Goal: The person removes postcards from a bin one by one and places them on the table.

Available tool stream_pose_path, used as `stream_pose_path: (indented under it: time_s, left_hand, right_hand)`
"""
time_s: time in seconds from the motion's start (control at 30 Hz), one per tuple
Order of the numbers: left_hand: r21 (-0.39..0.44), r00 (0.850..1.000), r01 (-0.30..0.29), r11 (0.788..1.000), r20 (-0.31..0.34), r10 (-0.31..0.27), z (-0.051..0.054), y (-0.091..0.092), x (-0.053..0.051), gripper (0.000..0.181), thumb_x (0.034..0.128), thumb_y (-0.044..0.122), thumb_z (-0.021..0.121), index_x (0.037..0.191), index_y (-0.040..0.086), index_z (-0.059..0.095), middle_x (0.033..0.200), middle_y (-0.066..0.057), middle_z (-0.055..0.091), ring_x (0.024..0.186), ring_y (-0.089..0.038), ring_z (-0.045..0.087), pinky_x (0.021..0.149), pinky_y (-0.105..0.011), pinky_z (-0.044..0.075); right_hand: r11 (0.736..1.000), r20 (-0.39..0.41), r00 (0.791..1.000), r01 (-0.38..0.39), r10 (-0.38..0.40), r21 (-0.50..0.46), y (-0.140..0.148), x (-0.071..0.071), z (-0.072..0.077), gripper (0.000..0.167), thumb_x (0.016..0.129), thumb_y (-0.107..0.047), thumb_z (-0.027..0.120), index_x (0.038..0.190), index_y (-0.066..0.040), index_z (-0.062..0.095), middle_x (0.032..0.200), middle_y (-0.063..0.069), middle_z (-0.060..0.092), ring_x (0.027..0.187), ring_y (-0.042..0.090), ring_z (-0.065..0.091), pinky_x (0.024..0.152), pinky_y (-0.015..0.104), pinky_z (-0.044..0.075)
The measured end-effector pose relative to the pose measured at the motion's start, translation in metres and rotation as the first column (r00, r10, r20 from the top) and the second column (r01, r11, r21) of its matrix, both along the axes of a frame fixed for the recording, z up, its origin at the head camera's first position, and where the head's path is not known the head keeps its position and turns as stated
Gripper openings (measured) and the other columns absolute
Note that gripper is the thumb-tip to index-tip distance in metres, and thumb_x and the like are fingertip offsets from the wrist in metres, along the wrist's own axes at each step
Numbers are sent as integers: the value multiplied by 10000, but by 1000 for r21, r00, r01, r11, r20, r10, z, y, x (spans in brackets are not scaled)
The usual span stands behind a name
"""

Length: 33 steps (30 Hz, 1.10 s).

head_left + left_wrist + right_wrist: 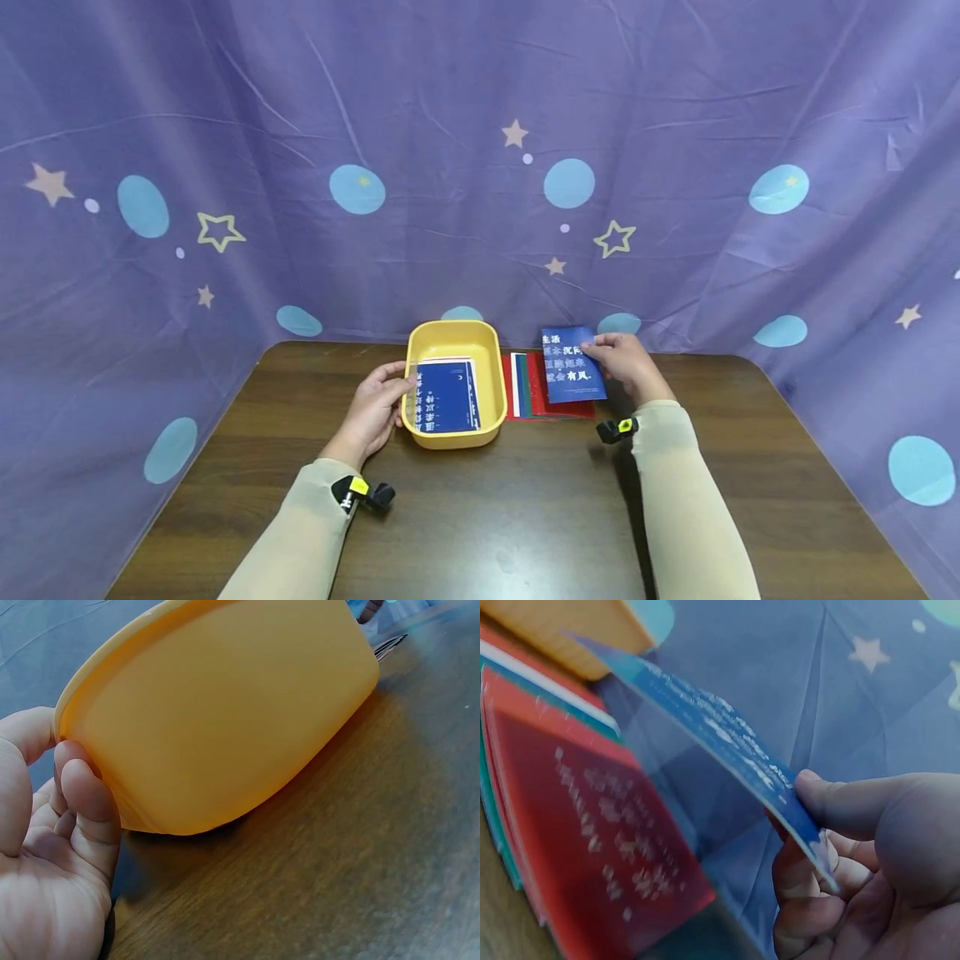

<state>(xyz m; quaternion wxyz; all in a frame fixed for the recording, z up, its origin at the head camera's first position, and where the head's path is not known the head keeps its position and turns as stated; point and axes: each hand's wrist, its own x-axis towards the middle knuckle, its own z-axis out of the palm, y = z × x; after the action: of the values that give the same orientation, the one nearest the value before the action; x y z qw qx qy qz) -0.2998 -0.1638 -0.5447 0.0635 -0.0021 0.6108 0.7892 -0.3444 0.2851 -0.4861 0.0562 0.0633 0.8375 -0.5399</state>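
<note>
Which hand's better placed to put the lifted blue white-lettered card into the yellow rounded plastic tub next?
Right, probably: the right hand pinches the blue card, and the tub sits to its left. The left hand is occupied gripping the tub.

Table point(465, 500): brown wood grain, rounded far corners, glare patch point(517, 568) at near middle. Purple curtain point(450, 83) past the far edge, wraps left and right sides too, creased. Print: light blue ovals point(569, 183), solid pale stars point(515, 134), small whitish dots point(92, 206), yellow outlined stars point(218, 219), one left, one right of center. Curtain reads greyer in both wrist views.
</note>
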Motion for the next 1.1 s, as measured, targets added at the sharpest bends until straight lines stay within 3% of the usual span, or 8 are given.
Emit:
stream_pose_path:
  time_s: [0.37,0.53,0.63,0.87,0.93,0.97,1.1]
  left_hand:
    - [-7,1000,-1,1000,5,1,-1,0,-1,534,1132,59,642,1609,-29,417,953,-12,779,547,-65,602,414,-171,467]
    - [0,1000,6,1000,3,-6,0,0,-1,537,1135,59,635,1609,-38,403,946,-12,783,536,-62,598,410,-171,463]
    - [1,1000,10,1000,4,-10,0,0,-1,534,1137,56,628,1611,-35,400,949,-14,786,537,-62,600,412,-172,466]
    - [3,1000,11,1000,8,-11,0,-1,-1,529,1140,54,621,1615,-28,401,961,-19,797,544,-68,620,414,-172,471]
    - [5,1000,11,1000,7,-11,0,0,-2,531,1139,53,622,1614,-32,399,958,-17,797,545,-69,623,413,-171,468]
    - [6,1000,12,1000,6,-12,0,0,-2,534,1138,53,623,1614,-34,397,956,-16,796,544,-69,624,412,-171,466]
    - [12,1000,10,1000,1,-10,-1,-1,-2,550,1128,49,636,1613,-43,393,940,-10,792,532,-62,608,406,-170,458]
  right_hand:
    - [1000,60,998,-2,2,-11,6,-8,-30,261,1100,-261,767,1155,-7,742,786,-68,656,710,94,593,617,236,522]
    - [1000,60,998,-9,7,29,4,-5,-33,230,1088,-249,779,1070,-23,742,798,-49,650,715,113,583,618,248,511]
    - [995,32,999,-13,10,100,2,-5,-32,226,1077,-250,791,969,-62,724,780,-43,625,704,114,570,608,249,502]
    - [950,-10,999,-35,40,310,-1,-8,-32,429,1045,-298,826,751,-139,556,719,-4,582,651,145,604,613,279,578]
    - [945,-52,996,-54,75,322,9,-20,-50,481,1012,-399,862,728,-169,549,691,-30,562,621,137,611,589,279,589]
    - [938,-53,996,-55,77,341,9,-20,-51,489,1006,-410,865,721,-168,551,676,-31,562,612,139,624,588,287,601]
    - [894,-88,994,-24,71,447,5,-17,-48,517,991,-451,871,678,-173,567,621,-58,556,611,145,631,644,313,575]
